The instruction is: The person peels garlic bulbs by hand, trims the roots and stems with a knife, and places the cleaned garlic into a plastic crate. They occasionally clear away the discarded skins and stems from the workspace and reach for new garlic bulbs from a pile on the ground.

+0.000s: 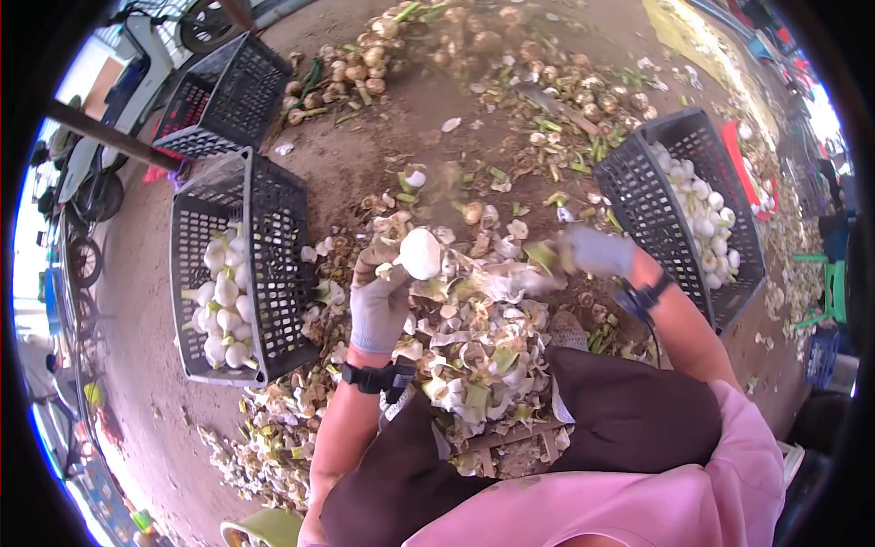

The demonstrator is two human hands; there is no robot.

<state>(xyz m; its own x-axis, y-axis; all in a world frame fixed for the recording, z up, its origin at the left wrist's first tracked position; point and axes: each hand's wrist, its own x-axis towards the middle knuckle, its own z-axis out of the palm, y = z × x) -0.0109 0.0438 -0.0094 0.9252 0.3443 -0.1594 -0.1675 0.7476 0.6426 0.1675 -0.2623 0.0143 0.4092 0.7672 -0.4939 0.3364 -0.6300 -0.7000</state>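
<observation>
My left hand (pixel 380 305), in a pale glove with a dirty thumb and fingers, grips a clean white garlic bulb (pixel 420 253) above the heap of peelings. My right hand (pixel 592 250), also gloved, is off to the right and smeared by motion. Close to its fingers is a blurred strip of greenish garlic skin (pixel 541 256); whether the fingers hold it or anything else is not visible. Below both hands, a pile of garlic peelings (pixel 492 356) lies between my knees.
A black crate of white garlic bulbs (pixel 221 310) stands at left, another crate of bulbs (pixel 706 219) at right. Behind the left one sits a further black crate (pixel 232 96). Untrimmed garlic (pixel 374 55) lies on the dirt ahead. A green stool (pixel 831 290) is far right.
</observation>
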